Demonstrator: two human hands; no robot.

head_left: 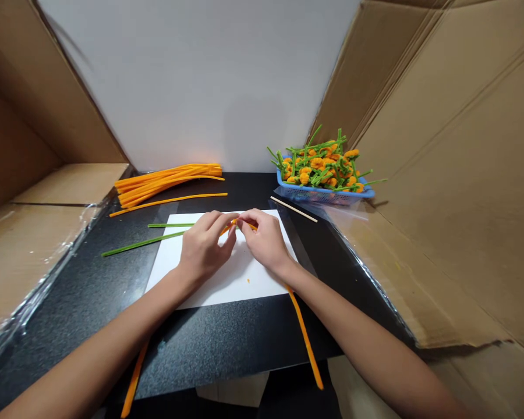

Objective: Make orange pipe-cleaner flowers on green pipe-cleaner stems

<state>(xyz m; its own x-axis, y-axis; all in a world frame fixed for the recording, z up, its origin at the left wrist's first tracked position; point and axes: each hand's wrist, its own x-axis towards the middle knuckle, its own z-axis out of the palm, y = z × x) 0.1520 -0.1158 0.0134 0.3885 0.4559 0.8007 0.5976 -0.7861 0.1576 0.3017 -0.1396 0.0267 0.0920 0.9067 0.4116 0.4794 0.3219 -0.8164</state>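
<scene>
A: ok what's the setup here?

B: Big cardboard sheets box in a speckled black tabletop, with a white wall behind. Back right there's a blue plastic basket heaped with fuzzy orange-and-green pipe-cleaner flowers, and a thin wooden stick lies just in front of it.

A: and closer in?

B: A loose bundle of orange pipe cleaners sits back left. Green pipe cleaners reach onto a white paper sheet.

A: hands?

B: The left hand and right hand meet above the paper, fingers together, pinching a bent orange pipe cleaner. They hide part of it.
</scene>
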